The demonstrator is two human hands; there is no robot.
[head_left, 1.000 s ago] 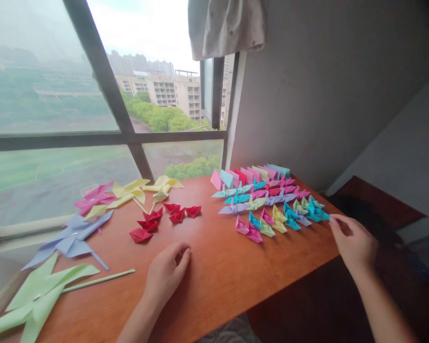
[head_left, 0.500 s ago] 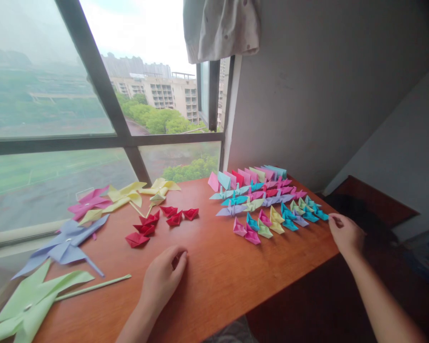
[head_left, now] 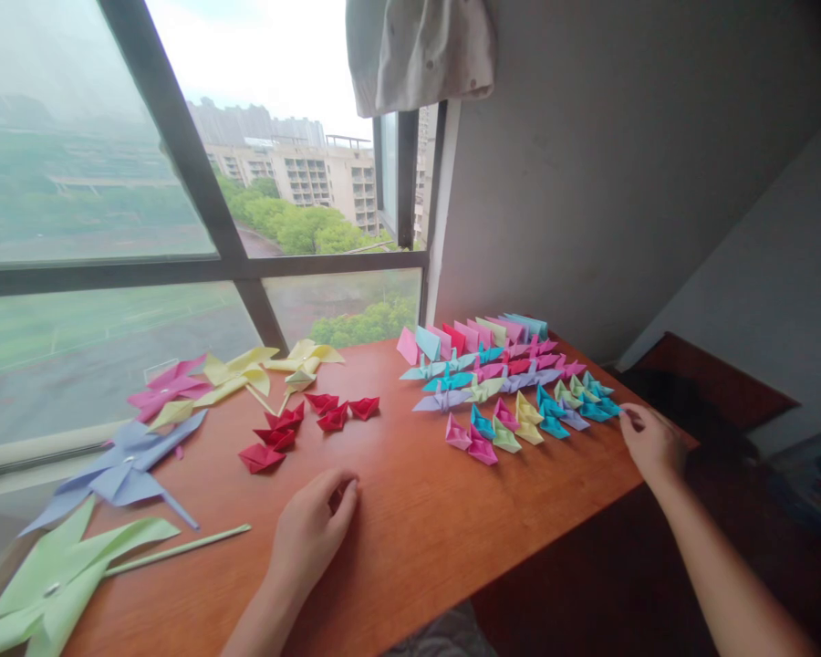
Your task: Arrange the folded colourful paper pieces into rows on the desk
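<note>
Nearest to me, the person's left hand [head_left: 318, 516] is resting on the shiny brown wooden table [head_left: 410, 538]. Its fingers are curling in, and its thumb is sitting near the pointing finger; I can't tell if the tips are touching. Off to the left, a big light green paper pinwheel [head_left: 51, 589] is lying flat, and its thin stick is pointing toward that hand.

Across the table, the right hand [head_left: 624, 412] is reaching in over the right edge. Its thumb and pointing finger are sitting close together, right at the tip of a small bright blue paper boat [head_left: 610, 407]; I can't tell if they are pinching it. That boat is sitting at the right end of a bunch of little paper boats in pink, yellow, blue, green and purple [head_left: 529, 425].

A bit farther, a pale purple paper pinwheel [head_left: 127, 465] is lying on the left, and six small red paper boats [head_left: 285, 418] are resting in two groups. Past them, a pink paper pinwheel [head_left: 168, 388] and two yellow paper pinwheels [head_left: 239, 376] are lying near the window.

Behind the mixed boats, colourful folded paper birds [head_left: 491, 372] are sitting in rows. Behind those, flat folded paper pieces [head_left: 465, 336] are leaning in a line.

At the back, a pale grey cloth [head_left: 420, 59] is hanging by the dark-framed window [head_left: 82, 192], and green trees [head_left: 301, 225] are growing outside.
</note>
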